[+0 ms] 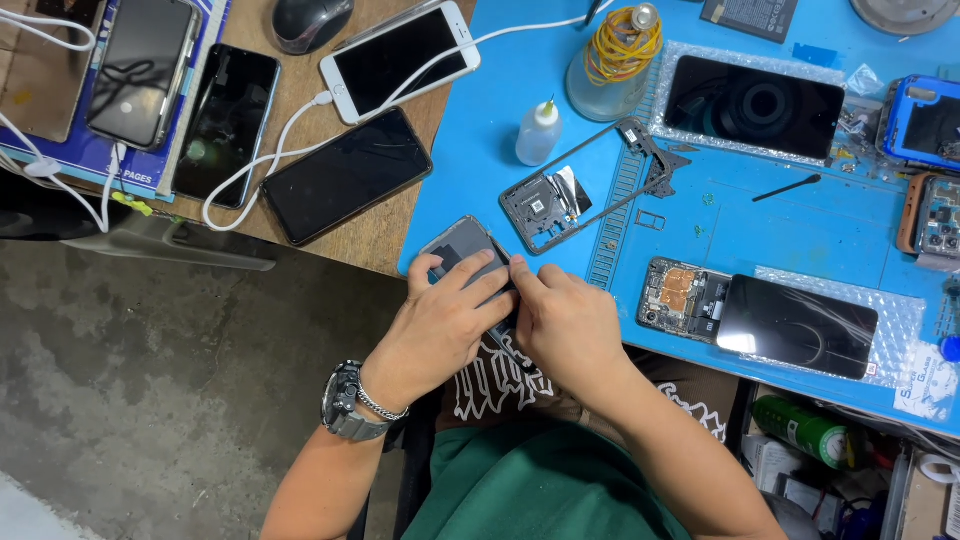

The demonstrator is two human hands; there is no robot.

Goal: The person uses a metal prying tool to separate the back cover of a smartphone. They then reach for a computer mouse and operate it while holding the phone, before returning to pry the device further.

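My left hand (pixel 440 320) and my right hand (pixel 565 320) are together at the near edge of the blue work mat (pixel 800 220). Both grip a grey phone part (pixel 462 243), a flat rounded piece that juts out past my fingertips. My left fingers lie across its top; my right thumb presses its right edge. Most of the part is hidden under my hands. A watch and a bracelet sit on my left wrist.
An empty phone frame (pixel 585 185) lies just beyond my hands. An opened phone with its circuit board (pixel 685 297) and a dark screen (pixel 797 327) rest to the right. A small glue bottle (pixel 538 132), a jar with yellow wire (pixel 615 60) and several phones (pixel 345 175) on the wooden table lie further off.
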